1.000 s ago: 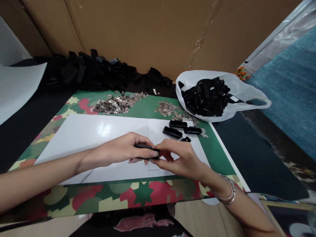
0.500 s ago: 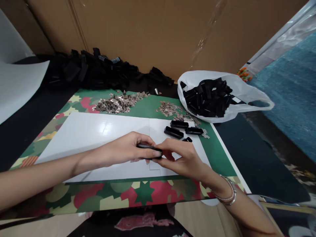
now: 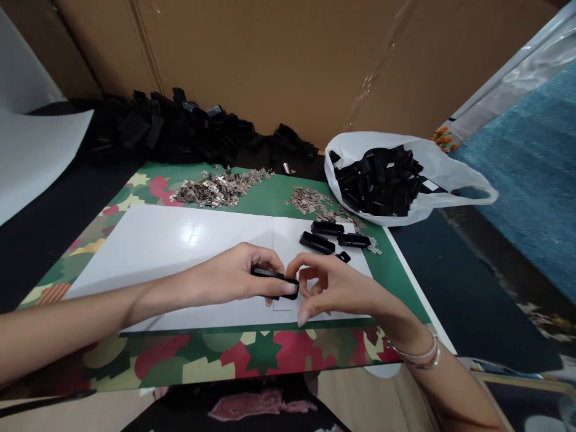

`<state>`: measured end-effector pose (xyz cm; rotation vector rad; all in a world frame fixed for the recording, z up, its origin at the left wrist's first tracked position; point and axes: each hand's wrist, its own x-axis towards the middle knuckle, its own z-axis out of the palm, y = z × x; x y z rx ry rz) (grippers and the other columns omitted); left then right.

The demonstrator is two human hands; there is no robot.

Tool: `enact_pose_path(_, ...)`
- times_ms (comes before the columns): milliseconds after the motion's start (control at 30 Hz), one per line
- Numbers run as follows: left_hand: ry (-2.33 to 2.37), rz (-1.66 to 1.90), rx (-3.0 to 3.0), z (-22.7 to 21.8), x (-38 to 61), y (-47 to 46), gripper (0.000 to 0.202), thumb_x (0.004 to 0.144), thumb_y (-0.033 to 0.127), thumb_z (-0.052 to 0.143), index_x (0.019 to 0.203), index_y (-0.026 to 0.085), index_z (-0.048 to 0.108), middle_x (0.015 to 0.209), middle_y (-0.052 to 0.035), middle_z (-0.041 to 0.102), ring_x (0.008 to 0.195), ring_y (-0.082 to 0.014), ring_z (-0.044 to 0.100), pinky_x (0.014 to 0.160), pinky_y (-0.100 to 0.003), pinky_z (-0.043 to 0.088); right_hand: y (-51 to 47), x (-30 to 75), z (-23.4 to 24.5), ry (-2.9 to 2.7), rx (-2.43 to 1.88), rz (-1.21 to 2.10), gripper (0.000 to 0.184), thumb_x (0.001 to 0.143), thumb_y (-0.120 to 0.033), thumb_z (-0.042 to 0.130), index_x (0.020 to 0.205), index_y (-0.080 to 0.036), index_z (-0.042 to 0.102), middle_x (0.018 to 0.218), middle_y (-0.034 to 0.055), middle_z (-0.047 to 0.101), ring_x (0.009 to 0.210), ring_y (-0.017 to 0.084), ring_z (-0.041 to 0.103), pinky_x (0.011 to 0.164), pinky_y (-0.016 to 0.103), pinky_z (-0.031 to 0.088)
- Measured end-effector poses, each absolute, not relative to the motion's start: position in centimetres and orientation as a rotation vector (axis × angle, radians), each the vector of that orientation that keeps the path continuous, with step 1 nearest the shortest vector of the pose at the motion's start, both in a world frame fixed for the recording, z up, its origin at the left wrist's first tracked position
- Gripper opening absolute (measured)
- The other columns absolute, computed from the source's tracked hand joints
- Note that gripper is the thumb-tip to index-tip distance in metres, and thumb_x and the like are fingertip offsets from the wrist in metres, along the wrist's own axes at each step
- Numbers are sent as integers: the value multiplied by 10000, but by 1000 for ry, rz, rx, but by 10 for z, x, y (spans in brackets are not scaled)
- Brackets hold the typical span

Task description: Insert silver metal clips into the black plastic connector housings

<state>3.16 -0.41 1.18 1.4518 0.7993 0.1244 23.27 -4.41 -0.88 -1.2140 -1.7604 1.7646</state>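
Over the white sheet (image 3: 189, 258), my left hand (image 3: 245, 273) grips a small black oblong plastic case (image 3: 270, 275), its thumb lying along the near side. At the right end of that case is my right hand (image 3: 328, 285), thumb and fingers apart, with nothing visible between them. Whether a right fingertip still touches the case I cannot tell. Beyond my right hand, several similar black cases (image 3: 317, 242) lie on the sheet. A smaller black piece (image 3: 344, 257) sits just behind my right knuckles.
A white plastic bag (image 3: 432, 153) holding black cases stands at the back right. Small metal pieces form a large heap (image 3: 216, 189) and a smaller one (image 3: 310, 201) on the green patterned mat (image 3: 258, 351). Many black parts (image 3: 148, 126) are piled against the cardboard (image 3: 252, 66).
My right hand has come away from the case, its thumb and fingers spreading as it moved slightly right. My left hand keeps hold of the case, now shifted slightly right.
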Motion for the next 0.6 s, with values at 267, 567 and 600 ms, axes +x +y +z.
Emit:
enact_pose_path(267,745,53,1435,11,31,-2,210,761,350,656,778,159,570,602,48,584,501,-57,451,421,-157,297,-41,238,-4,-1700,-1078,2002,299,622,-267,783,809,-158,576,633,-49,509,532,62,449,463,187,354)
enact_pose_path(567,627,105,1379,-2,28,9,195,749,305,670,773,142,565,573,50,566,471,-52,423,409,-160,297,-41,235,-11,-1611,-986,1888,197,635,-215,772,752,-144,630,556,-70,440,518,50,379,480,203,275)
enact_pose_path(600,621,107,1377,-3,28,10,197,747,305,672,773,142,564,574,49,565,470,-52,422,408,-160,297,-42,234,-11,-1600,-992,1875,196,633,-217,773,739,-144,626,552,-69,443,518,51,381,480,204,280)
